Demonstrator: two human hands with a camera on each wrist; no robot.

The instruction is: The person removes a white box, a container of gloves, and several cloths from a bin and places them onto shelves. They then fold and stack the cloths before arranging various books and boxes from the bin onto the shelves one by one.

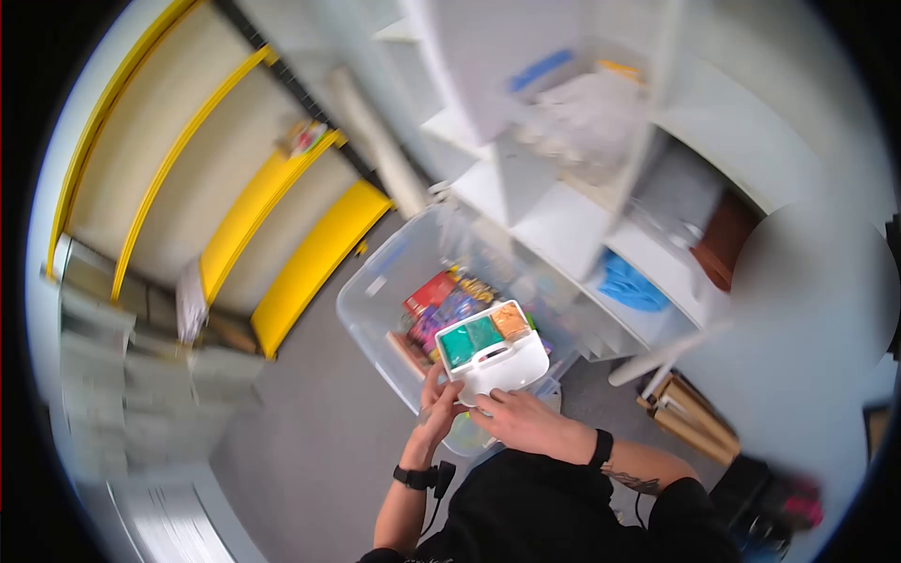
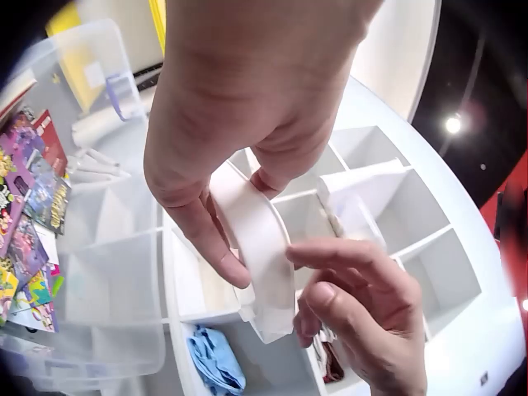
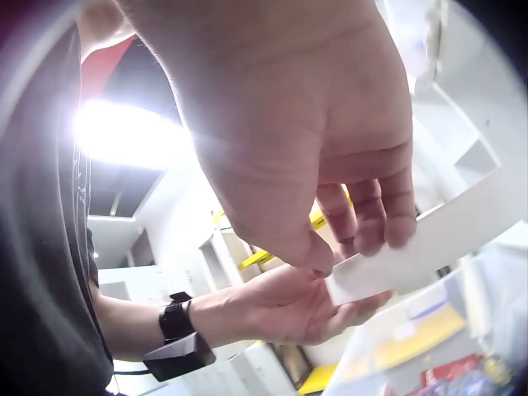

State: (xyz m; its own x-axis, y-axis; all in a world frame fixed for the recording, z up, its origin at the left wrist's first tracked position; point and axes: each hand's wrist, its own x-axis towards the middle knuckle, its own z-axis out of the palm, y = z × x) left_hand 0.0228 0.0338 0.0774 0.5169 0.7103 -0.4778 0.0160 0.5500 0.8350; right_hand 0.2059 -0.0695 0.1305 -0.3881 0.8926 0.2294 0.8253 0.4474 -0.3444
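A flat white plastic case [image 1: 514,372] with a built-in handle is held up over the large clear bin. Green and orange items fill the compartments across its far half. At its near left corner my left hand [image 1: 437,408] grips the edge, thumb and fingers on opposite faces in the left wrist view. My right hand [image 1: 527,419] holds the near edge beside it, with fingertips and thumb against the white plastic [image 3: 388,276]. From the right wrist, my left palm [image 3: 289,305] appears underneath the case.
Below the case, the clear bin [image 1: 361,298] contains several colourful packages and a red box [image 1: 429,293]. White shelving [image 1: 558,225] stands ahead and to the right, with a blue cloth [image 1: 631,281] on it. Yellow shelves [image 1: 314,263] are on the left. Cardboard [image 1: 694,422] leans at right.
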